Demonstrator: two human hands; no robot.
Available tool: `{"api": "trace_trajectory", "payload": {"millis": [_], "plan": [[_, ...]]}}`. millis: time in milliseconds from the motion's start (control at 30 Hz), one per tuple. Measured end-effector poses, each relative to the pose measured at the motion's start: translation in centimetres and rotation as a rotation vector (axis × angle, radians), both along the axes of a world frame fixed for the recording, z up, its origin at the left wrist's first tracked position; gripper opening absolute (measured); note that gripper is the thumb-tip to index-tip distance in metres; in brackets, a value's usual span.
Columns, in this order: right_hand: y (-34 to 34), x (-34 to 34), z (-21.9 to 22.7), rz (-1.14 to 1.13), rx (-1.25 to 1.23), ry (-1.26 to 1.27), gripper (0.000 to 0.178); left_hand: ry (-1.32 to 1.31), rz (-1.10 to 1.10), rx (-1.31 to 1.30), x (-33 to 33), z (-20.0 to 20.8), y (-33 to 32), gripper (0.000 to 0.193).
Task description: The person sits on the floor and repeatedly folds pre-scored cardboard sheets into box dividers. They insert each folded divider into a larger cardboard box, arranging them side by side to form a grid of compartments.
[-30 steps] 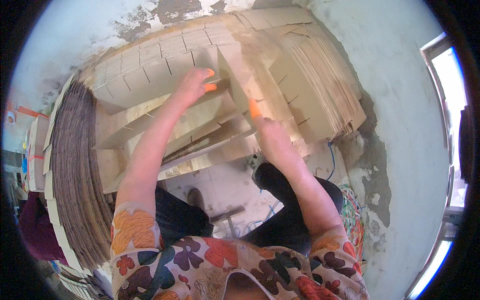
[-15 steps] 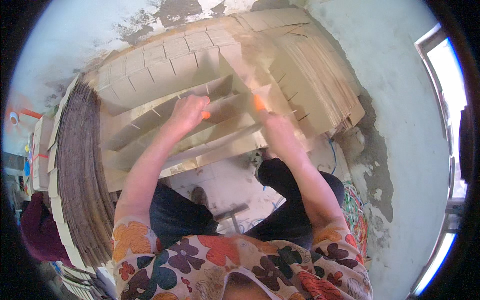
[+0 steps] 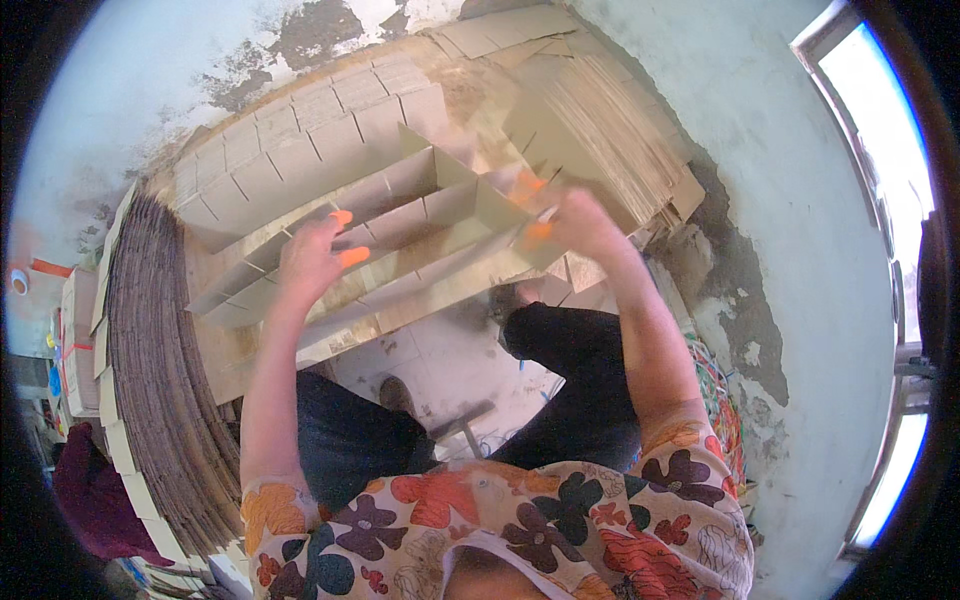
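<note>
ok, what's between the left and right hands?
In the head view, standing cardboard strips, running lengthwise with open gaps between them, lie between the left hand and the right hand.

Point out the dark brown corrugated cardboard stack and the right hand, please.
Dark brown corrugated cardboard stack (image 3: 160,360): head view, layered edges.
Right hand (image 3: 588,222): head view, back of the hand.

A small cardboard workshop: slotted sheets (image 3: 290,150) stand ranked on a broad table (image 3: 225,365), a thick stack of brown board (image 3: 155,370) rises at left, the wall (image 3: 742,320) shows flaking patches, and tangled coloured strands (image 3: 716,388), partly hidden, are perhaps strapping.
</note>
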State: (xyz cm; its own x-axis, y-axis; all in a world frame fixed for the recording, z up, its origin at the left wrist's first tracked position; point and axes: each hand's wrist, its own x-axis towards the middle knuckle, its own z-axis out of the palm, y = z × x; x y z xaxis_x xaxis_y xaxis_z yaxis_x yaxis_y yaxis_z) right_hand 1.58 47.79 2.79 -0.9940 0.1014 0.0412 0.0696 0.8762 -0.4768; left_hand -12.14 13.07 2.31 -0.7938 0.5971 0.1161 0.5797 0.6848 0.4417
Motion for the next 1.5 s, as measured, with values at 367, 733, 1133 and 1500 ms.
{"api": "trace_trajectory", "payload": {"millis": [367, 733, 1133, 1500], "plan": [[6.1, -0.1, -2.7, -0.514, 0.695, 0.131, 0.031, 0.261, 0.065, 0.154, 6.5, 1.8, -3.4, 0.037], [3.6, -0.9, -3.7, -0.509, 0.813, 0.162, 0.026, 0.277, 0.066, 0.174, 8.5, 0.2, -2.4, 0.03], [4.0, 0.5, 3.3, -0.546, 0.416, 0.415, 0.045, 0.158, -0.031, 0.207, 8.6, -1.6, -2.6, 0.029], [5.5, 0.4, 6.3, -0.45, -0.53, 0.173, 0.025, 0.133, -0.058, 0.285, 7.0, -2.9, -2.5, 0.019]]}}
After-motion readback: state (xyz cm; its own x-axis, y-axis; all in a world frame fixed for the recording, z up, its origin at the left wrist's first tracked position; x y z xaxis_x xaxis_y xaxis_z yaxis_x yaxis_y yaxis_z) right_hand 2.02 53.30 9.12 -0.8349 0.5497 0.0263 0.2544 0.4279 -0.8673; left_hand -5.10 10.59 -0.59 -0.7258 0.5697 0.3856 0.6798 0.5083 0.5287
